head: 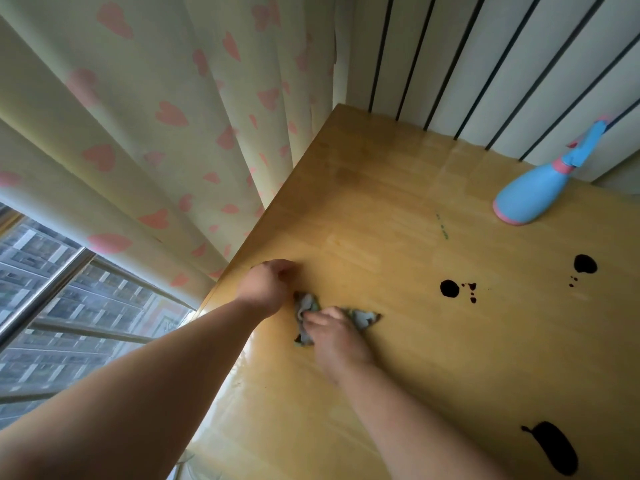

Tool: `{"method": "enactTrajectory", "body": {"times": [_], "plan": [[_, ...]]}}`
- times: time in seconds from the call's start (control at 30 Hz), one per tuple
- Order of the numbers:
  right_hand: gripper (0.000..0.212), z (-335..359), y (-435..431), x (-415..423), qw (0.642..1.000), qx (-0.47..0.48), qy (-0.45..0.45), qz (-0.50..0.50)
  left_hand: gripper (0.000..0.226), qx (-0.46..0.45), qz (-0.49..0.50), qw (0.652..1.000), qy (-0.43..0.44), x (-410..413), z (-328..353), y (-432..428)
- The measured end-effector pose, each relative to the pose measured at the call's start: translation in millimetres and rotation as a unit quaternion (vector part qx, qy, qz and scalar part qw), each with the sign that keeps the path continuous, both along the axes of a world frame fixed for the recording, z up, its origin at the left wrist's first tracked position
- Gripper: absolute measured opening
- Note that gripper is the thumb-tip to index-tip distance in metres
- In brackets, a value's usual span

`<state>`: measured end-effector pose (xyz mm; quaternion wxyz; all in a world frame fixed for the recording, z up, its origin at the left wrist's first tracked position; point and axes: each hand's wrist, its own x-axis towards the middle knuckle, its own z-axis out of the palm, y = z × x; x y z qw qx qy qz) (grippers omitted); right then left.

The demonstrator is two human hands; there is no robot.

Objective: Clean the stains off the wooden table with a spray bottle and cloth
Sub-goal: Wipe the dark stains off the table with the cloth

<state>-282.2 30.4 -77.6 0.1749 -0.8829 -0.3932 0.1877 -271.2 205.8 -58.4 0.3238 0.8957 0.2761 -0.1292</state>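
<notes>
The right hand lies on the cloth, fingers fairly straight, pressing it to the table. The left hand sits just beside it at the cloth's far end, fingers curled under; whether it pinches the cloth I can't tell. Dark stains lie to the right of the right hand. The bottle stands well beyond both hands, far right

The right hand pressed a crumpled grey-blue cloth onto the yellow wooden surface. The blurred left hand, fingers curled, sat just beside it. Dark liquid stains lay nearby, with a blue-and-pink plastic spray bottle farther off.
</notes>
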Motion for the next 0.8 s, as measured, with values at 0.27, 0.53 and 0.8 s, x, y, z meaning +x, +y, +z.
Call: {"method": "enactTrajectory", "body": {"times": [0.27,0.53,0.8], "plan": [[0.046,9,-29,38,0.998,-0.033,-0.030,-0.048,0.070,0.021,0.023,0.999,-0.006,2,-1,-6],[0.029,-10,-30,5,0.996,0.025,-0.021,0.077,0.067,0.024,0.026,0.999,-0.008,3,-4,-6],[0.048,11,5,14,0.999,0.005,-0.019,-0.026,0.060,0.014,0.028,0.999,-0.019,3,-3,-4]]}}
